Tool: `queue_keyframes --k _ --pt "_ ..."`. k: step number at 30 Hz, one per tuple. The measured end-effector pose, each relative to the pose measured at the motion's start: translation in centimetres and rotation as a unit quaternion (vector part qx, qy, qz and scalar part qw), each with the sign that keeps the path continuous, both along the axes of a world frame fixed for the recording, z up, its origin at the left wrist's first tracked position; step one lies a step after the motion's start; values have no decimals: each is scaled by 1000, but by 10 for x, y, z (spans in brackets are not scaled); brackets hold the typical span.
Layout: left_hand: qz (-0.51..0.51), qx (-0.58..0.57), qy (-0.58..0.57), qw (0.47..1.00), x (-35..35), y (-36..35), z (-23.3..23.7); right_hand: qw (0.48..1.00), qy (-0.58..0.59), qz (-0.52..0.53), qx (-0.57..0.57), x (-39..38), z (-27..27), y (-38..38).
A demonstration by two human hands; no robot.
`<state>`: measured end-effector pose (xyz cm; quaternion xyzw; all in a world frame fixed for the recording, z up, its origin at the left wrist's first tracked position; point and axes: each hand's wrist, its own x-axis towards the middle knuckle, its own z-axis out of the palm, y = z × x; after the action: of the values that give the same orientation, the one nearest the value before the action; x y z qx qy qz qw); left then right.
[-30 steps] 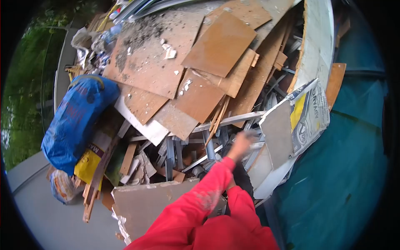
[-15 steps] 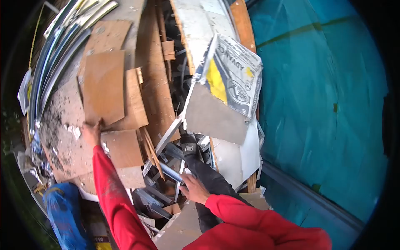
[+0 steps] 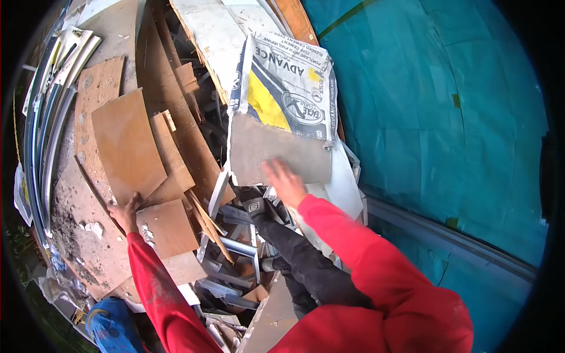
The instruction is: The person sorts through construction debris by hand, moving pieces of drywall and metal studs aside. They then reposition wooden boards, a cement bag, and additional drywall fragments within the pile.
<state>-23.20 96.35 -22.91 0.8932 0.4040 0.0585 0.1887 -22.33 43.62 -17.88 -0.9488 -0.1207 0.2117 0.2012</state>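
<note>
My left hand [image 3: 125,213] is at the lower corner of a brown plywood piece [image 3: 126,147], its fingers closed on the edge. A smaller brown board [image 3: 169,229] lies just right of that wrist, and a dirty pale panel [image 3: 97,247] is under and left of the hand. With fingers spread, my right hand [image 3: 283,183] is over the lower part of a grey board [image 3: 276,148], holding nothing. An Eagle cement bag [image 3: 294,88] lies over the upper part of this board.
Curved metal strips [image 3: 50,153] line the left side. Splintered wood [image 3: 209,226] and metal framing pieces [image 3: 241,247] fill a gap beside my black-trousered leg [image 3: 300,253]. Teal sheeting [image 3: 424,129] covers the right. A blue bundle [image 3: 115,329] sits at lower left.
My right hand has moved up from beside my leg to over the grey board. My left hand stays at the plywood's lower corner. The view has shifted and turned.
</note>
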Motion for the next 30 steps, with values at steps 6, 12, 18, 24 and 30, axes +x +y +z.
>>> queue_keyframes --k 6,12,18,24,30 --pt "-21 -291 7 956 15 -12 51 995 -77 61 21 12 46 -17" --pt "-35 -362 38 931 24 -20 69 993 -90 73 -18 36 21 76" --pt "-96 -237 57 965 34 -53 87 980 -155 118 -43 25 30 67" --pt "-125 -283 65 949 38 -61 91 973 -157 65 157 9 111 -56" --pt "-128 -247 62 959 38 -78 99 990 -96 -76 63 -18 89 -159"
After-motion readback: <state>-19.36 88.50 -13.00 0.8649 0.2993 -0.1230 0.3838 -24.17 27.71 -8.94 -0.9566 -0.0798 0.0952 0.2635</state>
